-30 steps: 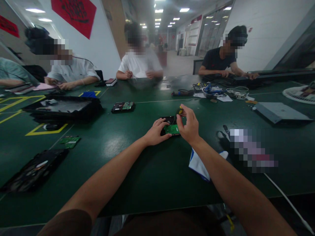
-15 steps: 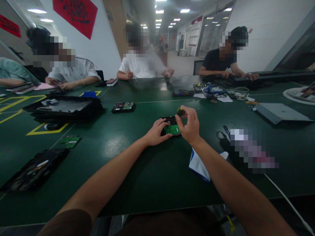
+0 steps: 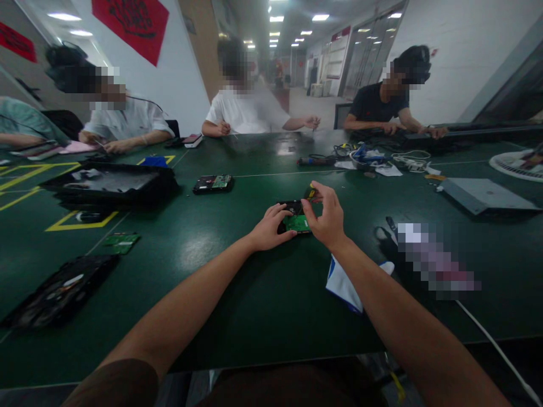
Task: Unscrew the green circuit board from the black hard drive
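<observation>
Screwdriver (image 3: 310, 193) near-upright in R hand (image 3: 326, 219), tip on drive (image 3: 293, 217).

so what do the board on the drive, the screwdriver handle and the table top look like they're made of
Board: looks like green circuit laminate, matte, though parts are too small to make out.
Screwdriver handle: probably plastic or rubber, black with yellow, held in the right hand.
Table top: dark green mat, likely rubber or vinyl, with a soft sheen from the ceiling lights.
</observation>
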### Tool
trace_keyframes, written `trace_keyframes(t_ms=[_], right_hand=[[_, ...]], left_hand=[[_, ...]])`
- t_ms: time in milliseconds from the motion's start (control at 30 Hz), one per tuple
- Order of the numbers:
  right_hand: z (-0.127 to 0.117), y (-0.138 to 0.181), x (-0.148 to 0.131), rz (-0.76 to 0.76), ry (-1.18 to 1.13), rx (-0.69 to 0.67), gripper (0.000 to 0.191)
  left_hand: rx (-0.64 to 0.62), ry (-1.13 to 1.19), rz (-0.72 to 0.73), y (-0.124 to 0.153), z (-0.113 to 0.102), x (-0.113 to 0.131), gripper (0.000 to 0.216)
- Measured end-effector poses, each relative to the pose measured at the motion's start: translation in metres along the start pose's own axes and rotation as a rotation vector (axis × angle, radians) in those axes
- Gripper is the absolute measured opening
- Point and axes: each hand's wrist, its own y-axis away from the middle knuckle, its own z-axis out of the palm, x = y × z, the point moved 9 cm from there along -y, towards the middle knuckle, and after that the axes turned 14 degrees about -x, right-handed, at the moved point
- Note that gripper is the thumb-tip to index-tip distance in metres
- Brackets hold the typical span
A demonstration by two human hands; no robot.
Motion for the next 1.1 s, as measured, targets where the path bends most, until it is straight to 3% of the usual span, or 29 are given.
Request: trace_keyframes(t_ms=[1100], right_hand=[[0.008, 0.001, 0.006, 0.039, -0.041, -0.062, 0.069]], left_hand=[[0.017, -0.006, 0.025, 0.0, -0.002, 0.002, 0.062]])
